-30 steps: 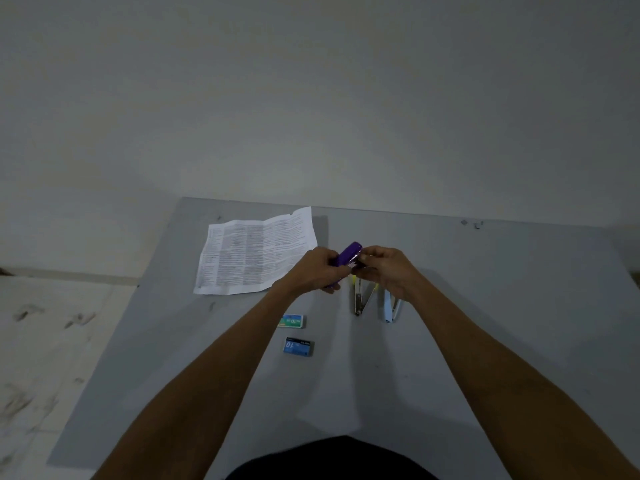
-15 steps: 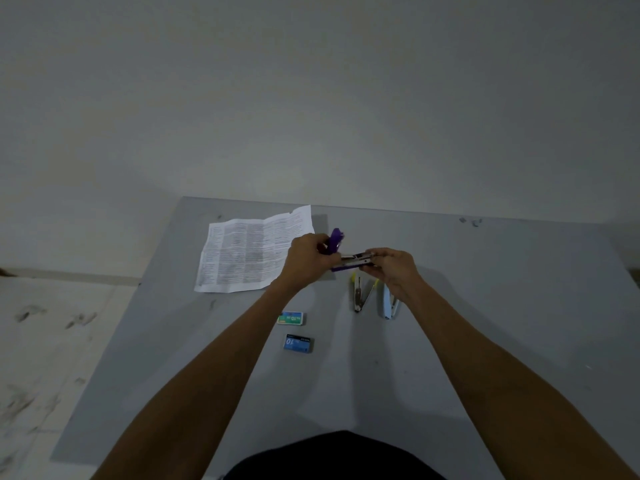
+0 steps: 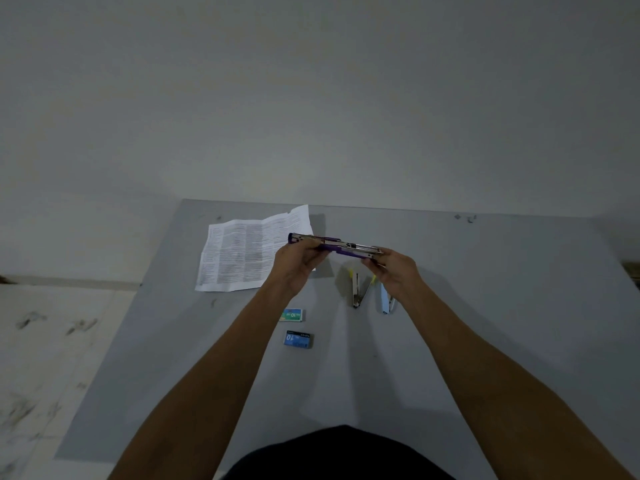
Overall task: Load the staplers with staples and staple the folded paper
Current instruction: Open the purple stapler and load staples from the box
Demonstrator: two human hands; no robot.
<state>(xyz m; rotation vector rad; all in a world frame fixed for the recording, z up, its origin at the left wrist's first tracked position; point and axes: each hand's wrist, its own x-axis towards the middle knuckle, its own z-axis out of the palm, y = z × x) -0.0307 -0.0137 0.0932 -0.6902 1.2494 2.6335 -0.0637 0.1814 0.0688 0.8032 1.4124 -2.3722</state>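
Single view only: a wide-angle head-worn camera, looking forward and steeply down over the desk (image 3: 485, 341) from its near edge. Both forearms enter from the bottom corners of the frame. The far edge lies mid-frame, bare wall above; floor shows beyond the left edge.

Purple stapler (image 3: 341, 250), grey table (image 3: 485, 306)

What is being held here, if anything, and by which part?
The purple stapler, swung open nearly flat above the table. The left hand grips its left end, the right hand its right end; both ends sit in the fingers.
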